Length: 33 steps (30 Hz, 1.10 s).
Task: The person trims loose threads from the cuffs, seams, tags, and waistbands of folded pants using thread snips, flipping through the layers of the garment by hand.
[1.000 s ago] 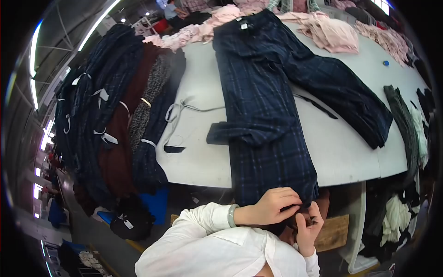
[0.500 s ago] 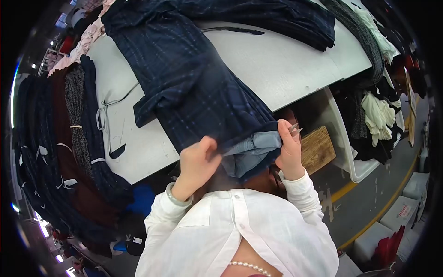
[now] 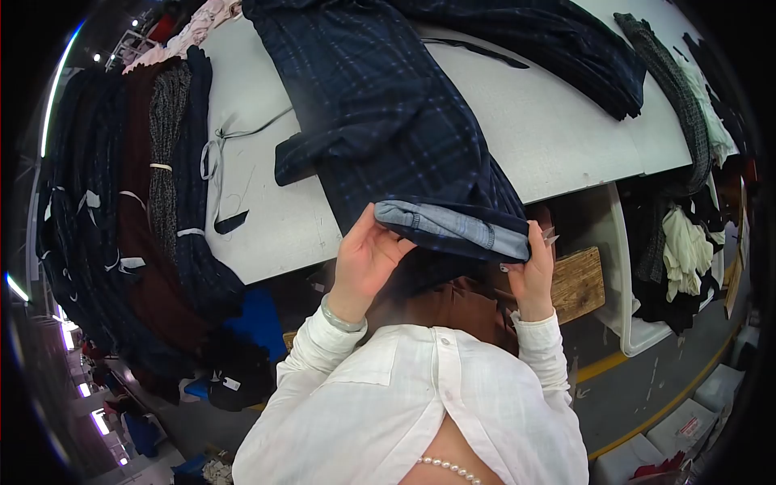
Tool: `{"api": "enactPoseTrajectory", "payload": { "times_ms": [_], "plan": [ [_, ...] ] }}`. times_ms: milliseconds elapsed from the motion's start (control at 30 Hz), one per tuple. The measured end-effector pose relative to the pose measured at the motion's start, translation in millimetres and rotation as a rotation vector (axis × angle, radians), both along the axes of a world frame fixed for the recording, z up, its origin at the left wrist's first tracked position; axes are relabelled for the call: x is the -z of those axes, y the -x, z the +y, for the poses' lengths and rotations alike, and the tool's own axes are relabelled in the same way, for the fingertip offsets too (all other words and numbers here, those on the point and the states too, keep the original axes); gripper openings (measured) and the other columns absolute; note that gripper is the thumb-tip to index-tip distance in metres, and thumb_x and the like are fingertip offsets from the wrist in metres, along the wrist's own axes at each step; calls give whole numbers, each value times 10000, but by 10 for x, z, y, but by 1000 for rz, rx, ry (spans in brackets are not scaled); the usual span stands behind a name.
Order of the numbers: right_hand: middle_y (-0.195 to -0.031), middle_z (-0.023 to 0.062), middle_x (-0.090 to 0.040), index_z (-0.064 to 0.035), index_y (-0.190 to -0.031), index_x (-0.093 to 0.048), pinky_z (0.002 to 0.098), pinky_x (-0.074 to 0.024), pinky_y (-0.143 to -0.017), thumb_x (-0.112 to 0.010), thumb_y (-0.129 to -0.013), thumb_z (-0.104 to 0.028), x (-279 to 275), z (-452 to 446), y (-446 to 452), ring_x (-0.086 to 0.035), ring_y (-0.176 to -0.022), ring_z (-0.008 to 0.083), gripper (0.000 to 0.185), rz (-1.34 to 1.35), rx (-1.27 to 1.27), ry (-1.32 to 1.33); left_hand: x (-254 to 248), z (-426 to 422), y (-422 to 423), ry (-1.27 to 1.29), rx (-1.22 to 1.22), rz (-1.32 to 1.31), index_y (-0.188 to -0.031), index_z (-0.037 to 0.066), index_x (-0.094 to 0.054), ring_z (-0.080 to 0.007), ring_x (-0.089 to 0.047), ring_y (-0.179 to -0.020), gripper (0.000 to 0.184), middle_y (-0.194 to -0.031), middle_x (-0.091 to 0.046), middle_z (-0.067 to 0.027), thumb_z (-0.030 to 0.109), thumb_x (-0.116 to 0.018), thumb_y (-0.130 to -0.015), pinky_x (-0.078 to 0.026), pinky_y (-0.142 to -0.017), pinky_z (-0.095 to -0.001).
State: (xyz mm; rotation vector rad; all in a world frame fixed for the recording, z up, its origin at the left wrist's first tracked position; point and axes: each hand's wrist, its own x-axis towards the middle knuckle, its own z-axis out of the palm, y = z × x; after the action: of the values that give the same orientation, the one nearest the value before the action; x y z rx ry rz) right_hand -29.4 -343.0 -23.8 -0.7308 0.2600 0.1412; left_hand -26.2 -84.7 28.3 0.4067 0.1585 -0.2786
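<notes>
A navy plaid garment (image 3: 396,121) lies across the table, and its near end hangs over the edge toward me. The opening at that end shows a paler blue-grey inner side with a seam (image 3: 440,225). My left hand (image 3: 368,263) pinches the left end of this opening between thumb and fingers. At the right end, my right hand (image 3: 533,271) grips the cloth, thumb on top. Small pointed metal blades, like thread snips (image 3: 550,236), stick out beside that hand; their handle is hidden.
Bundles of dark garments (image 3: 153,186), tied with bands, hang over the left side of the white table (image 3: 566,145). A dark fabric strip and a pale cord lie on it. On the right are a white bin (image 3: 618,267) with clothes and a wooden block (image 3: 575,283).
My left hand has come up and taken the left end of the opening, which is now stretched flat between both hands. The view has shifted, moving the scene rightward.
</notes>
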Motion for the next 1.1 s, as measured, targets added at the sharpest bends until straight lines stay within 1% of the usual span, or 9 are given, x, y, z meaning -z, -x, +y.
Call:
{"api": "enactPoseTrajectory", "payload": {
  "times_ms": [300, 367, 467, 633, 700, 800, 900, 1033, 1100],
  "plan": [
    [-749, -21, -536, -69, -758, -499, 193, -358, -643, -636, -826, 111, -198, -2, 111, -459, -689, 30, 237, -242, 129, 378, -212, -146, 125, -723, -169, -222, -1110, 19, -514, -184, -559, -1116, 472, -1300, -511, -96, -182, -395, -700, -438, -972, -314],
    [-750, -32, -480, -78, -749, -459, 199, -344, -663, -619, -837, 117, -92, -94, 168, -416, -709, 40, 267, -261, 157, 505, -249, -20, 182, -1231, -2, -701, -1168, 15, -512, -227, -567, -1170, 484, -1323, -529, -141, -147, -419, -721, -435, -1011, -328],
    [-778, -36, -461, -36, -796, -491, 197, -356, -659, -595, -792, 114, 223, -360, 243, -412, -730, 51, 182, -250, 118, 932, -285, 144, 284, -1196, 549, -999, -1144, 16, -624, -298, -655, -1049, 328, -1168, -654, -164, 1, -633, -817, -489, -935, -306],
    [-623, -28, -413, -14, -703, -478, 241, -336, -547, -691, -856, -74, 593, -893, 411, -360, -595, 59, 269, -60, 49, 1371, 1, 1142, -302, -942, -240, 154, -962, 72, -628, -128, -584, -639, 169, -795, -639, -44, 235, -649, -923, -455, -522, -244],
    [-636, -39, -442, -25, -684, -458, 234, -326, -543, -683, -880, -81, 454, -896, 344, -358, -598, 51, 304, -41, 115, 1292, 312, 1638, -745, -517, -117, 529, -1021, 45, -611, -136, -578, -665, 201, -852, -616, -43, 213, -649, -917, -445, -515, -263],
    [-655, -28, -526, -36, -719, -527, 204, -328, -553, -662, -907, -72, -64, -602, 187, -405, -612, 19, 234, -92, 136, 1121, 1009, 1985, -1194, -381, -410, 395, -1049, 44, -598, -139, -591, -717, 240, -880, -629, -50, 233, -665, -917, -465, -538, -277],
    [-744, 51, -640, -17, -833, -593, 189, -309, -497, -594, -955, -106, -259, -382, 134, -408, -525, 11, 151, -178, 32, 716, 202, 1236, -1046, -726, -864, -23, -1036, 31, -594, -151, -597, -738, 240, -906, -639, -61, 207, -685, -901, -493, -597, -295],
    [-984, 207, -695, 15, -1055, -607, 206, -238, -418, -388, -1044, -338, -419, -57, 142, -300, -409, 25, 416, -107, -265, 125, -193, 396, -64, -1777, -349, -907, -899, 28, -636, -236, -644, -736, 254, -828, -654, -117, 210, -771, -783, -504, -658, -337],
    [-1158, 219, -654, 11, -1222, -566, 219, -430, -567, -313, -1027, -492, -481, 64, 87, -535, -582, 100, 596, 86, -306, -172, -432, -28, 121, -1607, 15, -1249, -796, 53, -679, -183, -598, -543, 158, -699, -641, -65, 149, -799, -762, -437, -482, -290]
  ]
}}
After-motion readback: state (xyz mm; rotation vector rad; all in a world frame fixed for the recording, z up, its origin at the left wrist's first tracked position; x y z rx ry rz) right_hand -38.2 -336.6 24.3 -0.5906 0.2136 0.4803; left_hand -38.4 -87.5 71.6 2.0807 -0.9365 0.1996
